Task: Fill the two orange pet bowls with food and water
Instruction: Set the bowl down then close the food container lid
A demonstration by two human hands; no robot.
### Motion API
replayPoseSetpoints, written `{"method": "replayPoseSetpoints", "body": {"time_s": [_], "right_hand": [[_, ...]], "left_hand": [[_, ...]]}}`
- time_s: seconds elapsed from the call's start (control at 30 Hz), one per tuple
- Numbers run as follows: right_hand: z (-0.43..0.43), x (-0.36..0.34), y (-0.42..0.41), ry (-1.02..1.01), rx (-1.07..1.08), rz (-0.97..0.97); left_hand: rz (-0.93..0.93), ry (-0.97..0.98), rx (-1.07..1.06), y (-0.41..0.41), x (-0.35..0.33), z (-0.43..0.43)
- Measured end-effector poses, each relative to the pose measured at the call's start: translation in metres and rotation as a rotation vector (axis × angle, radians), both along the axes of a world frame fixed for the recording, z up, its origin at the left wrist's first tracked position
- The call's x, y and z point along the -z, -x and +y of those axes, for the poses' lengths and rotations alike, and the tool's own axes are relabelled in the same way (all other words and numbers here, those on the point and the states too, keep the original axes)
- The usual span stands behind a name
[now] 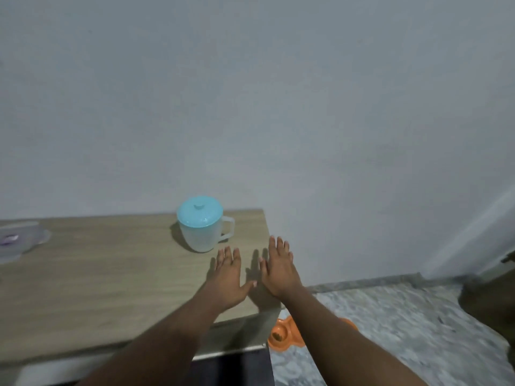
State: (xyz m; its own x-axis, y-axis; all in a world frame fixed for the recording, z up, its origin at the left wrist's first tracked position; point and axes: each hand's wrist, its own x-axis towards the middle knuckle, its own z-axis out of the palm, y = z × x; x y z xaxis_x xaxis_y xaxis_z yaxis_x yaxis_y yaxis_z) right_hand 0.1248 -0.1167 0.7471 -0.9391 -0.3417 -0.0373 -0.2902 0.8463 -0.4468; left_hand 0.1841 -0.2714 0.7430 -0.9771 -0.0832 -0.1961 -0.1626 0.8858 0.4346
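A translucent jug with a light blue lid (202, 224) stands near the right end of the wooden table (97, 274), its handle pointing right. My left hand (227, 277) and my right hand (277, 267) are stretched out flat, palms down, fingers apart, over the table's right end just in front of the jug; neither holds anything. The orange pet bowls (281, 337) lie on the floor below the table's right corner, largely hidden by my right forearm. One bowl shows something brownish inside.
A clear plastic container with a purple mark (19, 239) sits at the table's far left. A plain grey wall rises behind. The speckled tiled floor (390, 330) spreads to the right, with a dark object (493, 296) at the right edge.
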Motion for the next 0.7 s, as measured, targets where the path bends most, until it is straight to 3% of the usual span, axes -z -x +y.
{"method": "replayPoseSetpoints", "body": {"time_s": [0.7], "right_hand": [[-0.365, 0.010, -0.148, 0.048, -0.167, -0.073]], "left_hand": [[-0.010, 0.098, -0.230, -0.163, -0.021, -0.410]]}}
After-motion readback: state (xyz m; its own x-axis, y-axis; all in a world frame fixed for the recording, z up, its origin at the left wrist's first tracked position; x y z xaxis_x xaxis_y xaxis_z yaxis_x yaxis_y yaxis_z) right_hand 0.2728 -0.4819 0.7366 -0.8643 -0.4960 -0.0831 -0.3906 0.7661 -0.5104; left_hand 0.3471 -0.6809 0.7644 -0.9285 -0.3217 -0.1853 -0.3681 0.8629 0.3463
